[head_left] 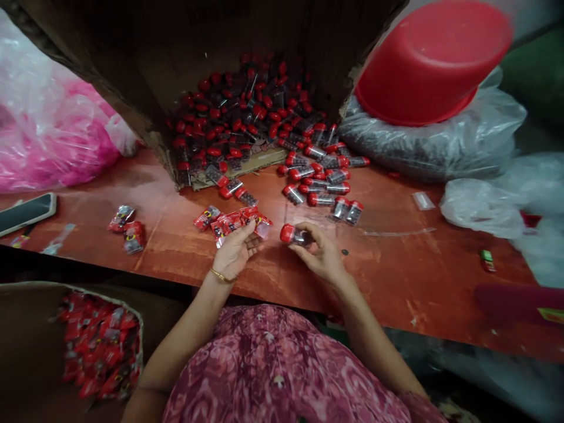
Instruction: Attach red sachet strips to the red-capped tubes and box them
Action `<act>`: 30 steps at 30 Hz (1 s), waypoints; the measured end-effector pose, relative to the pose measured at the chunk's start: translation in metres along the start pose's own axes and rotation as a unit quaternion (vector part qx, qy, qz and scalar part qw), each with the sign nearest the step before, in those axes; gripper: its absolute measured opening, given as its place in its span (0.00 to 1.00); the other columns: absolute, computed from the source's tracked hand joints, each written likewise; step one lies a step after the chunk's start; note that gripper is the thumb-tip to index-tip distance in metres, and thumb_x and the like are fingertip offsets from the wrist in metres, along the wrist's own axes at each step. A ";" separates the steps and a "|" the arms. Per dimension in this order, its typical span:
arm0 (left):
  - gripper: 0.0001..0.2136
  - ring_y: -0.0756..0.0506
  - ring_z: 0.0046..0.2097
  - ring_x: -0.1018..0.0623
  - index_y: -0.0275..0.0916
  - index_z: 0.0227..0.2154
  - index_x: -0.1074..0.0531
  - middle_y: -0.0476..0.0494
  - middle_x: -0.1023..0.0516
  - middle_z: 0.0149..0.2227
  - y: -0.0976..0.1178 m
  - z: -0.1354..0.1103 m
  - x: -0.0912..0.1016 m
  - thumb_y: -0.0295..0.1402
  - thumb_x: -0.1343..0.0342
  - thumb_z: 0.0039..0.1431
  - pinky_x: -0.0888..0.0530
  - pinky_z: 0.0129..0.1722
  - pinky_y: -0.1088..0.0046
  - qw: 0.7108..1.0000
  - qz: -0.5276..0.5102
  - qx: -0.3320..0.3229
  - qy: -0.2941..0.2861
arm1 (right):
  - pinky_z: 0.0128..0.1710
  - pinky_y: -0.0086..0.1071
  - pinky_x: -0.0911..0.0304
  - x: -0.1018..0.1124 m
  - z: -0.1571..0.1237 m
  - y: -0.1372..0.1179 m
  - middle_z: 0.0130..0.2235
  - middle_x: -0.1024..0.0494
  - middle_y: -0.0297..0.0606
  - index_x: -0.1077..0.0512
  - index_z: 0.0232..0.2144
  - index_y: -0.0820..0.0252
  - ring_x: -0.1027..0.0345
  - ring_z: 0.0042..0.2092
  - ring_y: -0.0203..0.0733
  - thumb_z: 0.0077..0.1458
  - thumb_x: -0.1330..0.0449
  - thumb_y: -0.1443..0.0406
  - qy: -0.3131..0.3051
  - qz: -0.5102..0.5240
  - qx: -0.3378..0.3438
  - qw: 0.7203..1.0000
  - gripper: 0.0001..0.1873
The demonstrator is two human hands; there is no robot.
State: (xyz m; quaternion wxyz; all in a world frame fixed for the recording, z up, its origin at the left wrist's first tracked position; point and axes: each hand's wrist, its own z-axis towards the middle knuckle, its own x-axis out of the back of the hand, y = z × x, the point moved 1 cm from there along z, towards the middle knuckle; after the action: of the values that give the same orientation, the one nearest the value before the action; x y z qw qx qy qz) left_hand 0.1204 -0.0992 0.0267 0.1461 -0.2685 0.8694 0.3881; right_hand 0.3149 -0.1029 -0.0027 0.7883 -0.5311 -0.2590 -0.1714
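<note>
In the head view, I am working at a red-brown bench [396,276], my right hand [324,255] clamping a small red-capped bottle [300,237], its dark contents showing through the clear side; the bottle is lying nearly level between my thumb and fingers, its cap pointing toward my left hand [233,255]. That left hand, wearing a gold bracelet [222,276] at the wrist, is reaching to a cluster of red printed packets [231,223], its thumb overlapping them and its fingers partly curling; I cannot tell whether it is gripping any.

Beyond my hands, loose bottles [328,176] are lying on the bench, just in front of an open carton [132,64]; inside it, a heap of bottles [264,111] with red caps is spreading toward the mouth. To the left, two more packets [133,237] are sitting near each other, with a phone [29,212] lying farther out and a bag of pink material [66,135] bulging behind; at lower left, below the bench edge, a box [26,341] is holding many red packets. To the right, a red tub [432,59] is resting upside down on a filled plastic bag [440,147].
</note>
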 end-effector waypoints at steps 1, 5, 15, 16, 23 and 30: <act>0.08 0.51 0.27 0.24 0.37 0.27 0.27 0.49 0.23 0.24 0.000 -0.001 0.001 0.35 0.36 0.46 0.29 0.28 0.77 1.000 0.004 -0.006 -0.007 | 0.42 0.39 0.33 0.002 -0.002 -0.008 0.42 0.24 0.41 0.34 0.44 0.56 0.30 0.43 0.45 0.53 0.42 0.59 0.001 0.015 0.018 1.000 0.16; 0.11 0.52 0.27 0.24 0.37 0.27 0.26 0.48 0.22 0.26 -0.001 -0.003 0.000 0.37 0.34 0.42 0.30 0.29 0.77 0.999 0.039 -0.029 -0.024 | 0.44 0.40 0.33 0.007 -0.004 -0.029 0.43 0.23 0.41 0.33 0.45 0.56 0.29 0.45 0.45 0.53 0.43 0.61 -0.014 0.002 0.076 0.997 0.15; 0.16 0.51 0.26 0.25 0.34 0.23 0.26 0.47 0.22 0.23 -0.007 -0.004 -0.006 0.40 0.31 0.33 0.30 0.31 0.76 0.990 0.094 -0.109 0.005 | 0.41 0.37 0.32 -0.005 -0.001 -0.033 0.42 0.23 0.41 0.32 0.44 0.57 0.28 0.42 0.43 0.52 0.42 0.62 -0.017 0.025 0.050 0.998 0.16; 0.16 0.51 0.26 0.25 0.34 0.23 0.26 0.47 0.23 0.23 -0.007 -0.004 -0.006 0.40 0.31 0.33 0.30 0.31 0.75 0.990 0.089 -0.112 0.004 | 0.41 0.37 0.32 -0.008 -0.002 -0.033 0.41 0.23 0.40 0.32 0.44 0.57 0.28 0.41 0.43 0.52 0.41 0.62 -0.013 0.031 0.041 0.999 0.16; 0.17 0.52 0.30 0.24 0.35 0.26 0.26 0.49 0.22 0.28 -0.013 -0.003 -0.014 0.37 0.31 0.32 0.29 0.37 0.75 0.984 0.043 -0.173 -0.018 | 0.42 0.38 0.32 -0.026 -0.007 -0.036 0.42 0.23 0.40 0.33 0.45 0.56 0.29 0.41 0.43 0.52 0.43 0.65 0.067 0.029 0.018 0.997 0.16; 0.18 0.53 0.29 0.24 0.36 0.29 0.29 0.52 0.22 0.26 -0.020 -0.002 -0.019 0.28 0.31 0.31 0.29 0.38 0.75 0.984 -0.028 -0.177 -0.001 | 0.44 0.38 0.33 -0.034 -0.005 -0.039 0.41 0.24 0.41 0.33 0.45 0.57 0.30 0.43 0.44 0.52 0.44 0.67 0.126 0.031 0.001 0.992 0.15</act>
State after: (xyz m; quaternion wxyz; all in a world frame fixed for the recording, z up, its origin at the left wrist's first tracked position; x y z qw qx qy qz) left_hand 0.1473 -0.1054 0.0252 0.1083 -0.3142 0.7791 0.5315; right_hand 0.2670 -0.1221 0.0048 0.8200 -0.5124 -0.1412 -0.2122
